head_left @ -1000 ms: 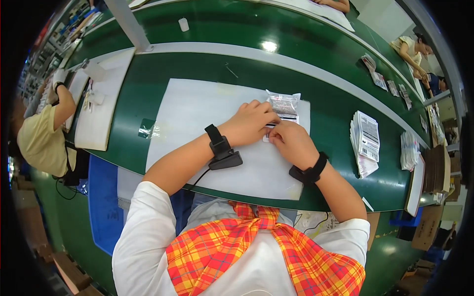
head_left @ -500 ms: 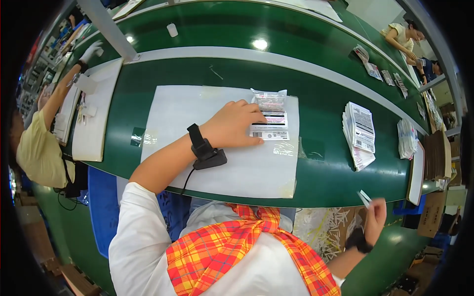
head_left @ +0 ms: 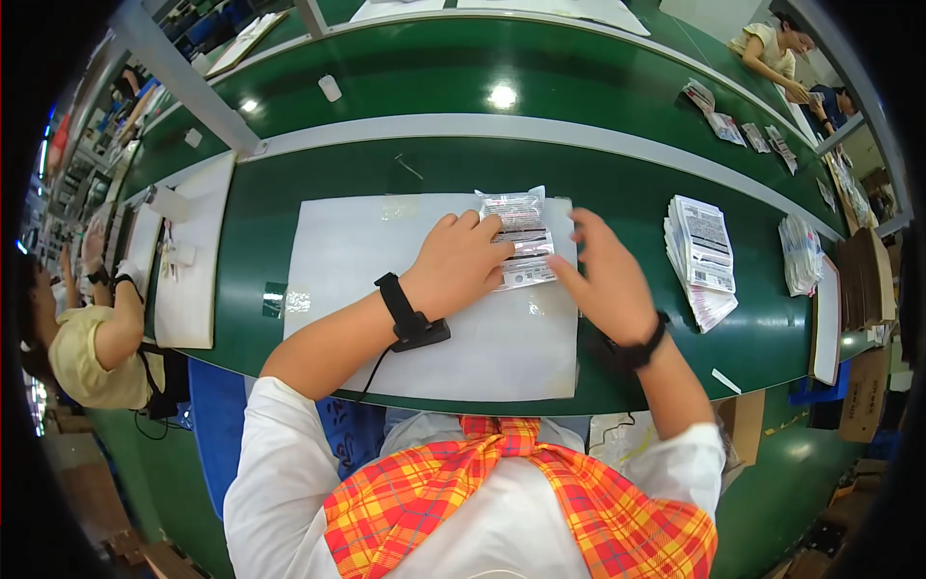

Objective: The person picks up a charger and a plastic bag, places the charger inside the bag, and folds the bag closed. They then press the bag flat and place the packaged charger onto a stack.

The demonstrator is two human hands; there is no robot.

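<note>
"Silver film, printed in dark lines: one flat packet (head_left: 531, 243). Where was it entered?"

"Just right of centre, upper half of the frame, on a white board (head_left: 473, 367) that lay on a green table (head_left: 772, 333)."

"Left hand (head_left: 453, 256)?"

"One, bare. Fingers bent, spread across the packet's left part. Whether the thumb pinched the film or merely rested there, I could not tell."

"Right hand (head_left: 617, 285)?"

"One, nothing visible in it. Thumb and fingers stood well apart beside the packet's right edge; contact at the thumb tip could not be made out."

"Handling note?"

"In my judgement, the packet called for light, even pressure from the left fingertips, enough to stop it sliding, not enough to crease the film. The right side was best met at the very edge, thumb low, so that the print was not rubbed or the packet skewed on the board."

"Adjacent items?"

"One loose stack of printed packets (head_left: 702, 256), right of the frame, fanned at its lower end. One narrow white strip (head_left: 726, 381), lower right, near the table's edge. One black cable (head_left: 371, 367) below the left wrist, best kept off the film."
</note>
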